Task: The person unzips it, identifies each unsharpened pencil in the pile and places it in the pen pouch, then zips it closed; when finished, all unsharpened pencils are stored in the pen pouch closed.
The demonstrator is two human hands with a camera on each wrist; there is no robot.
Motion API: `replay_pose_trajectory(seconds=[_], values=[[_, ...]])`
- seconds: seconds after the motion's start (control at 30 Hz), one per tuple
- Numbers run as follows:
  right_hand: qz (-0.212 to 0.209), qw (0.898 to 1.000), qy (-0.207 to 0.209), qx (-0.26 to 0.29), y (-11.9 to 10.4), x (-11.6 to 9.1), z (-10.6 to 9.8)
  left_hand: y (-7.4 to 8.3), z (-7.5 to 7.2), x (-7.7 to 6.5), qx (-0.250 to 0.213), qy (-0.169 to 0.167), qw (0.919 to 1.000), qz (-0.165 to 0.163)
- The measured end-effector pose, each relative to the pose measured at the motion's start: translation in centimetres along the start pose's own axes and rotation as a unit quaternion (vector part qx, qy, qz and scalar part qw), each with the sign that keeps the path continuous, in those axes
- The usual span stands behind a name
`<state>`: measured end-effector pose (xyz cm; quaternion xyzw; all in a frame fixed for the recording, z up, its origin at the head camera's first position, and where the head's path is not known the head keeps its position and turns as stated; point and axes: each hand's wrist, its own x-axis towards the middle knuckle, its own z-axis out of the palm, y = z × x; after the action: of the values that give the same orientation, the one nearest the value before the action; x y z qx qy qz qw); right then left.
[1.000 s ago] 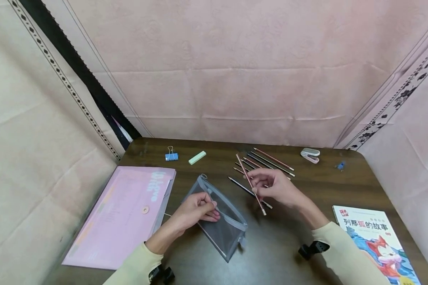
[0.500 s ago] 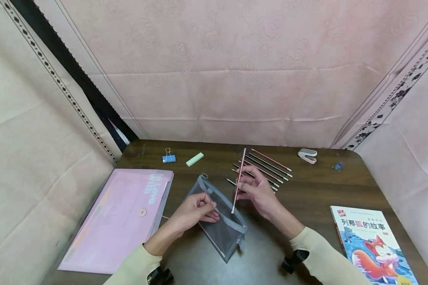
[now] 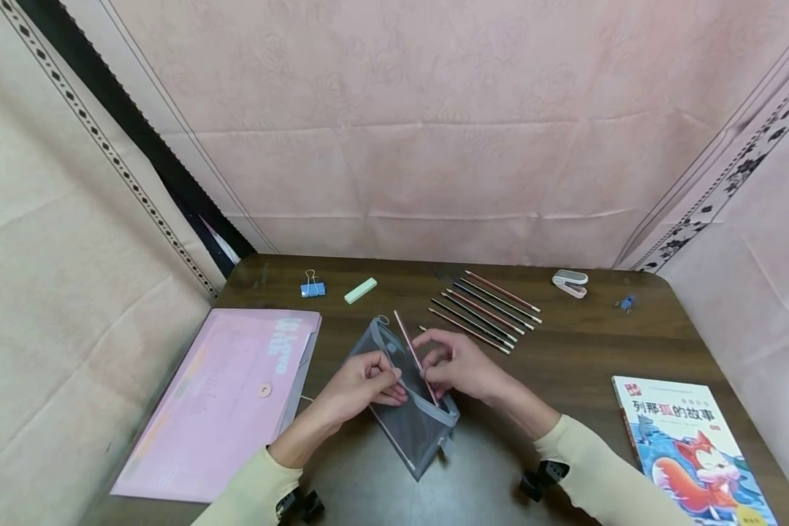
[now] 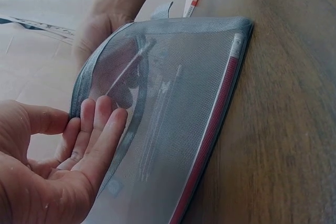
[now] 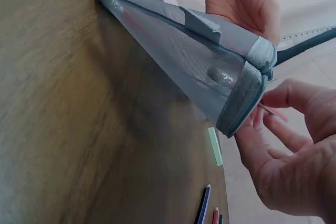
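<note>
A grey mesh zip pouch stands tilted on the table with its mouth spread. My left hand pinches one edge of that mouth between thumb and curled fingers. In my right hand is a slim reddish pencil, pinched at the fingertips, its lower end inside the pouch opening. Through the mesh, the left wrist view shows a dark red pencil lying along the pouch's bottom edge. Several dark and red pencils lie side by side on the table beyond my right hand.
A pink folder lies at the left. Along the back are a blue binder clip, a pale green bar, a small white stapler and a tiny blue object. A picture-covered book lies at the right.
My right hand has brought the pencil leftward from the row of pencils and down into the pouch mouth. My left hand keeps its grip on the pouch edge.
</note>
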<state>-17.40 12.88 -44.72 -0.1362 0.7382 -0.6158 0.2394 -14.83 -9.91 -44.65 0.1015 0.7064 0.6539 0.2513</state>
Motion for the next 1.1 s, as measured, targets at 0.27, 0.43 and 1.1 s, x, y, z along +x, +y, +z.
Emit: replay_pose_trajectory(seconds=[0.27,0.43,1.1], values=[[0.035,0.997,-0.045,-0.044,-0.1,0.4,0.0,0.0,0.2,0.2,0.0,-0.016,0.9999,0.001],[0.04,0.995,-0.043,-0.077,-0.2,0.5,0.0,0.0,0.4,0.2,0.007,-0.017,0.9998,0.006],[-0.075,0.993,0.091,-0.03,1.2,1.1,-2.9,-0.2,0.4,0.3,-0.012,-0.007,0.9999,-0.008]])
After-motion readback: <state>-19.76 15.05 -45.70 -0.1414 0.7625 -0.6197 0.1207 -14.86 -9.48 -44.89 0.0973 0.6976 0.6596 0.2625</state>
